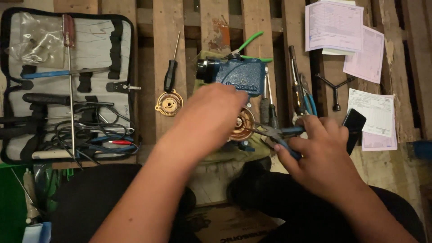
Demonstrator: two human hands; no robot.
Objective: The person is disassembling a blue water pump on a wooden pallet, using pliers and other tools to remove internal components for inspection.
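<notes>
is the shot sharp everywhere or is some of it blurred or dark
Head view: the left hand and forearm are smeared by motion blur over the blue pump body; the right hand with the pliers is sharper; the tool roll and papers are fairly crisp; the bottom edge falls into deep shadow.

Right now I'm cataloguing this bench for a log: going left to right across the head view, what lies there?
Open tool case → black-handled screwdriver → brass disc → blue pump body → Y-shaped wrench → paper forms.
</notes>
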